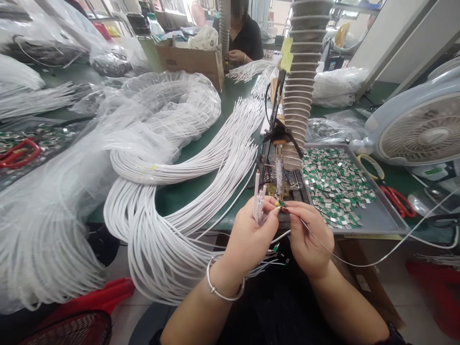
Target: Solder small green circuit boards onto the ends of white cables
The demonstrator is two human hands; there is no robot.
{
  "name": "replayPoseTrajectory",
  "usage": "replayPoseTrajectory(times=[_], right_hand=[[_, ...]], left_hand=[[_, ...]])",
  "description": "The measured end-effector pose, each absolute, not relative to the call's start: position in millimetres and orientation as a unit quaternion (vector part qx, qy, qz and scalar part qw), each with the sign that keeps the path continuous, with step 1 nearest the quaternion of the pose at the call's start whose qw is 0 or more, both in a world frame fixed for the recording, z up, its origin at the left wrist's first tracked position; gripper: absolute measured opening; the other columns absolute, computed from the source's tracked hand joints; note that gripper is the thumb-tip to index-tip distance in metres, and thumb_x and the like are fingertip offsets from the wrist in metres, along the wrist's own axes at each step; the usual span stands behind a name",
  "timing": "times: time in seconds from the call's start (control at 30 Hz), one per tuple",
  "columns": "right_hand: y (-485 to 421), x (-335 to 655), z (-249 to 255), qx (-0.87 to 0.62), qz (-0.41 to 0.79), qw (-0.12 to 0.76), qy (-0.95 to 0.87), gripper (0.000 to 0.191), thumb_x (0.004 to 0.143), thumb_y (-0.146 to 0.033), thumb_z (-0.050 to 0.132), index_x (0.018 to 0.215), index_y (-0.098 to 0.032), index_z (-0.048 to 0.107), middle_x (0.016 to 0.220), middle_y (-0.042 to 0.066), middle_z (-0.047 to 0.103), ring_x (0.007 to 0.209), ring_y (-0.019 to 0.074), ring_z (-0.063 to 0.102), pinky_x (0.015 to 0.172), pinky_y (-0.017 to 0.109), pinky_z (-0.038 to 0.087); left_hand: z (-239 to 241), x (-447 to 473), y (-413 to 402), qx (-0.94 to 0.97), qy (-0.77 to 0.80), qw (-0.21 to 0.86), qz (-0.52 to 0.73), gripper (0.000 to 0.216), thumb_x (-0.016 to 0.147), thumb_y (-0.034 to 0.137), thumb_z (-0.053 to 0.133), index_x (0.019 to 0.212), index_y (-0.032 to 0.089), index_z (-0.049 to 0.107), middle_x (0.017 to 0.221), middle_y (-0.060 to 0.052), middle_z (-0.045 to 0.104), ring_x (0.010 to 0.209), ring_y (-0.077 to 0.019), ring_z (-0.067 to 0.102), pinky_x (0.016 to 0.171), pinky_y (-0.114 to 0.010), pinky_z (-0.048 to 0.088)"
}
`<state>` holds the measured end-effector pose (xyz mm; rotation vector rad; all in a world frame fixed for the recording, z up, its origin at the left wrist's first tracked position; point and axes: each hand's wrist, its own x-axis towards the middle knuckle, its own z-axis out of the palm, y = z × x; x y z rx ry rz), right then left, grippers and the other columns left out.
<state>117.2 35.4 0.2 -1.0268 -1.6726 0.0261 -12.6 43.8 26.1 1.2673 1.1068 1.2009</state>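
Note:
My left hand (249, 235) is closed round a small bunch of white cable ends (259, 199) that stick up from my fist. My right hand (307, 235) pinches a tiny green circuit piece (281, 203) against a cable tip, right under the tip of a soldering iron (279, 170) fixed in a black stand. A thin solder wire (359, 261) runs from my right hand off to the right. Both hands meet at the table's front edge.
A large loop of white cables (172, 191) lies on the green table, with bagged cables (53, 201) to the left. A grey tray (381, 218) holds several small green boards. Red-handled scissors (397, 199), a fan (420, 129), a ribbed fume hose (302, 81). Another person (246, 38) sits opposite.

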Motion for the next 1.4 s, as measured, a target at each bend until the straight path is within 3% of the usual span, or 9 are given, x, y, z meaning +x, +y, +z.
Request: replayPoseTrajectory(times=[0.7,0.87,1.03,1.07,1.17,1.23,1.3,1.4], right_hand=[[22,123,-11,-0.436,0.045,0.536,-0.722,0.022,0.083,-0.005,0.047,0.096,-0.018,0.059,0.09,0.008,0.065,0.089,0.018,0.064,0.074,0.035,0.056],[12,131,-12,-0.43,0.045,0.523,-0.735,0.023,0.082,-0.005,0.047,0.099,-0.017,0.058,0.089,0.008,0.064,0.084,0.0164,0.063,0.071,0.031,0.056],[0,145,-14,-0.452,0.056,0.499,-0.737,0.024,0.083,-0.006,0.048,0.1,-0.019,0.058,0.079,0.003,0.064,0.074,0.0148,0.063,0.068,0.029,0.054],[-1,148,-14,-0.462,0.052,0.493,-0.736,0.024,0.084,-0.006,0.048,0.101,-0.02,0.058,0.077,0.002,0.064,0.071,0.0143,0.063,0.067,0.028,0.054],[2,162,-10,-0.506,0.025,0.48,-0.716,0.026,0.086,-0.008,0.045,0.104,-0.021,0.057,0.08,0.003,0.065,0.07,0.0139,0.063,0.067,0.028,0.053],[11,174,-5,-0.543,-0.002,0.467,-0.698,0.023,0.088,-0.011,0.044,0.102,-0.021,0.058,0.084,0.004,0.066,0.073,0.0147,0.063,0.069,0.03,0.053],[24,187,1,-0.583,-0.029,0.431,-0.688,0.018,0.088,-0.018,0.044,0.096,-0.021,0.059,0.087,0.006,0.066,0.078,0.017,0.063,0.072,0.032,0.051],[46,204,7,-0.638,-0.03,0.347,-0.687,0.016,0.086,-0.024,0.045,0.09,-0.02,0.06,0.084,0.007,0.067,0.078,0.0195,0.063,0.071,0.033,0.049]], left_hand=[[5,-16,29,0.572,0.423,0.528,0.463,0.012,0.087,0.024,0.05,0.078,0.018,0.055,0.087,-0.005,0.06,0.083,-0.0164,0.057,0.081,-0.028,0.045],[-1,-17,18,0.548,0.436,0.575,0.422,0.031,0.091,0.04,0.041,0.085,0.017,0.06,0.066,-0.002,0.057,0.062,-0.0144,0.054,0.065,-0.028,0.046],[-6,-20,13,0.542,0.473,0.52,0.461,0.038,0.091,0.043,0.042,0.076,0.015,0.064,0.097,-0.011,0.065,0.094,-0.0198,0.059,0.088,-0.032,0.044],[-7,-21,13,0.537,0.476,0.517,0.467,0.038,0.091,0.043,0.042,0.076,0.015,0.064,0.099,-0.011,0.065,0.092,-0.0189,0.059,0.088,-0.032,0.043],[-11,-21,13,0.507,0.476,0.55,0.462,0.038,0.091,0.045,0.042,0.077,0.015,0.061,0.09,-0.007,0.063,0.062,-0.01,0.051,0.067,-0.027,0.043],[-14,-21,15,0.481,0.465,0.592,0.45,0.039,0.09,0.048,0.043,0.077,0.015,0.059,0.08,-0.003,0.058,0.051,-0.0065,0.037,0.052,-0.024,0.034],[-17,-22,17,0.455,0.44,0.636,0.44,0.038,0.088,0.049,0.045,0.077,0.015,0.057,0.076,-0.001,0.053,0.05,-0.0056,0.029,0.048,-0.024,0.026],[-20,-23,20,0.423,0.414,0.671,0.447,0.03,0.084,0.045,0.055,0.081,0.016,0.056,0.073,0.001,0.049,0.054,-0.0062,0.032,0.052,-0.023,0.027]])
